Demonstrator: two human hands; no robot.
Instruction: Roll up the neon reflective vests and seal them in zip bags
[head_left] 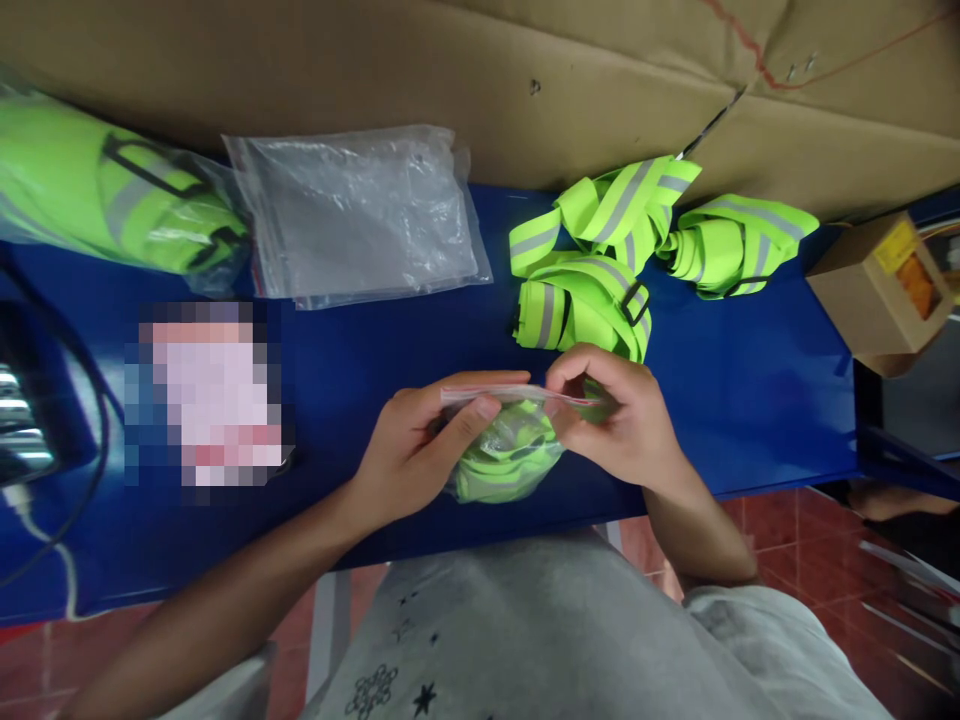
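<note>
A clear zip bag (510,450) with a red seal strip holds a folded neon-yellow reflective strap, close to the table's front edge. My left hand (424,435) grips the bag's left side, thumb lying over the front and fingers behind. At the right end of the seal, my right hand (611,410) pinches the strip between thumb and forefinger. Just beyond the bag lie bundled neon reflective straps (551,315) with a black buckle, and another bundle (739,245) rests farther right.
A stack of clear zip bags (367,220) lies at the back of the blue table (750,400). Bagged neon straps (67,190) are at the far left, above a blurred-out item (217,400) and cables (94,400). A large carton (450,70) borders the back; a small cardboard box (877,290) stands right.
</note>
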